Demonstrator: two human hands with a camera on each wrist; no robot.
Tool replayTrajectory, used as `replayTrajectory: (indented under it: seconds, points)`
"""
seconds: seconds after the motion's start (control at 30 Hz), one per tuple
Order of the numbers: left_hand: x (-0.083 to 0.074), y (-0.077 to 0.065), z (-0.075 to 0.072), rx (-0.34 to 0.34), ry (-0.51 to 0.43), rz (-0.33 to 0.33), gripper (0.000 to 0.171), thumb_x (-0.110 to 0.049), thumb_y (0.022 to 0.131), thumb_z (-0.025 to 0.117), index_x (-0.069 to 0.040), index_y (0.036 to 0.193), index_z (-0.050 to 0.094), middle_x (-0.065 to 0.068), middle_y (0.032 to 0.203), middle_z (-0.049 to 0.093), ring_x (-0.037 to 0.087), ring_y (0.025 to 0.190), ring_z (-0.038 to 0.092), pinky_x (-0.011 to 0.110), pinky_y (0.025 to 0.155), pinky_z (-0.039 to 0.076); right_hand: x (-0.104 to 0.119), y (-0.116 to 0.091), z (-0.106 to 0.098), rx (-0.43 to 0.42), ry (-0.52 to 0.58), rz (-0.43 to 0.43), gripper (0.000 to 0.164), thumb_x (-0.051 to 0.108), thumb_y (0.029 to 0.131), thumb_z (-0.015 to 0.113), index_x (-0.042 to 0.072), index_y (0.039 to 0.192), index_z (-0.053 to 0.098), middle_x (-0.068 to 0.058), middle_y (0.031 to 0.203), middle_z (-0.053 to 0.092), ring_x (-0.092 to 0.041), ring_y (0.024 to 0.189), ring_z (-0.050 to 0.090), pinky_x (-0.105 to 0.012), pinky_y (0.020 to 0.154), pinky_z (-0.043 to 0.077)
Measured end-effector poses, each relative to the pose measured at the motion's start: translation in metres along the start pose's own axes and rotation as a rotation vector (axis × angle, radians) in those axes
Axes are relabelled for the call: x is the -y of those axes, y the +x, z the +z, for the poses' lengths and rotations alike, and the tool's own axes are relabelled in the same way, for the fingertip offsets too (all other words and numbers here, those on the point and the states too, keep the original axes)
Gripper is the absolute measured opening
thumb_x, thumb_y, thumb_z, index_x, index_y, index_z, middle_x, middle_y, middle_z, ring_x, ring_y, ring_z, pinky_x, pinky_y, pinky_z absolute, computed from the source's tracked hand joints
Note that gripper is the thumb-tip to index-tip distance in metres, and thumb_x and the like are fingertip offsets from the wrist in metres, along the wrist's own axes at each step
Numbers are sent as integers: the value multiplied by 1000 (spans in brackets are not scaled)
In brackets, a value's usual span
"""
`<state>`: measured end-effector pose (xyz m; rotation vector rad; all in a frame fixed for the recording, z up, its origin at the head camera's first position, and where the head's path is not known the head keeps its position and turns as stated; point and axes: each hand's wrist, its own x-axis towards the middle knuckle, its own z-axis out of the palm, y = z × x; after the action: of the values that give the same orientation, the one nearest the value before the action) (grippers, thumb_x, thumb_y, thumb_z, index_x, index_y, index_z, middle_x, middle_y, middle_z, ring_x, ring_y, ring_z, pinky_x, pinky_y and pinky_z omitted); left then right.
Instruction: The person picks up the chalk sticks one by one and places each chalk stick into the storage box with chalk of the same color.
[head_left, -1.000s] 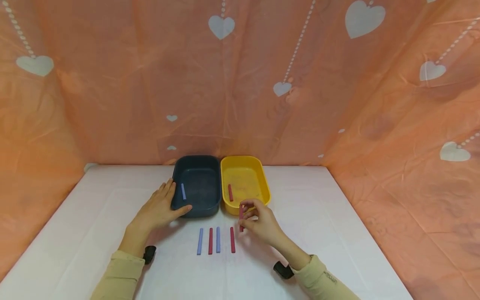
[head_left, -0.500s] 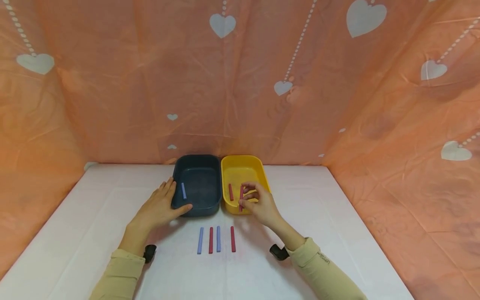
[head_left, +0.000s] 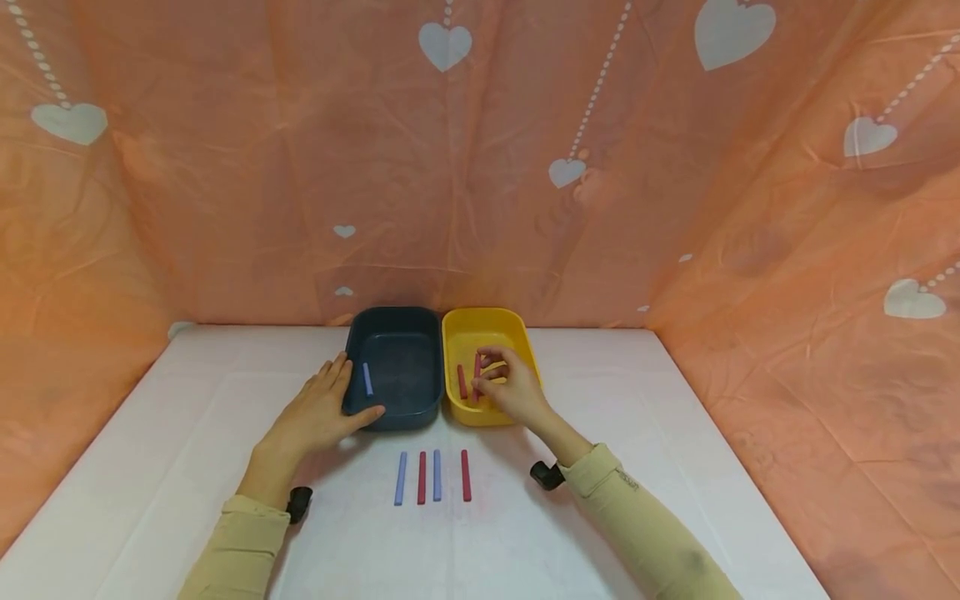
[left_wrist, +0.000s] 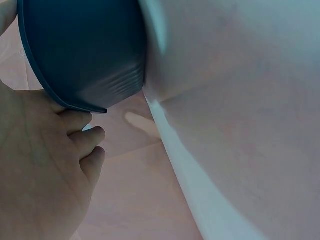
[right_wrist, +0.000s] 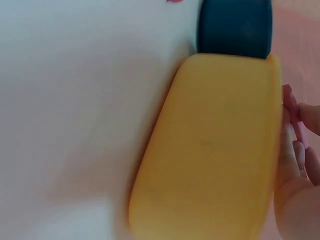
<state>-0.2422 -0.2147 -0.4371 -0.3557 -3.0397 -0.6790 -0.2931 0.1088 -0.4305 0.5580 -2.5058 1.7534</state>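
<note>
My right hand (head_left: 516,390) pinches a slim red stick (head_left: 477,367) between thumb and fingers, over the yellow tub (head_left: 468,415). Another red stick (head_left: 462,382) lies inside that tub, just left of the held one. In the right wrist view the held red stick (right_wrist: 297,120) shows past the tub's rim. My left hand (head_left: 313,410) rests against the near left corner of the dark blue tub (head_left: 405,421), fingers along its left side and thumb on the near rim. A blue stick (head_left: 367,379) lies in this tub.
In front of the tubs several sticks lie in a row on the white tabletop (head_left: 360,550): a blue stick (head_left: 401,479), a red stick (head_left: 422,478), a blue stick (head_left: 437,476) and a red stick (head_left: 466,476). An orange curtain with hearts (head_left: 495,233) stands behind.
My right hand has carried the red stick forward, from above the tabletop at the tub's near side to over the inside of the yellow tub. My left hand has stayed in place.
</note>
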Motion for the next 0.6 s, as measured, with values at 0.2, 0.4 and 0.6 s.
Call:
replayTrajectory:
  seconds: [0.2, 0.4, 0.6]
  points:
    - [0, 0, 0, 3, 3, 0, 113, -67, 94, 62, 15, 158, 19, 33, 168, 13, 53, 154, 14, 65, 124, 17, -6, 14, 1, 9, -87, 74, 45, -3, 91, 75, 0, 134, 61, -15, 112, 64, -28, 93, 71, -29, 76, 62]
    - [-1, 0, -2, 8, 5, -5, 111, -65, 95, 63, 15, 158, 19, 34, 168, 13, 53, 154, 14, 65, 124, 17, -12, 27, 0, 58, -155, 103, 44, 0, 92, 75, 0, 134, 61, -15, 113, 66, -27, 94, 70, -34, 84, 62]
    - [-2, 0, -1, 14, -4, -11, 112, -65, 94, 63, 15, 158, 20, 34, 168, 14, 53, 154, 15, 65, 124, 17, -18, 38, 0, 115, -170, 150, 43, 0, 92, 75, -1, 132, 60, -15, 110, 65, -26, 90, 71, -34, 83, 63]
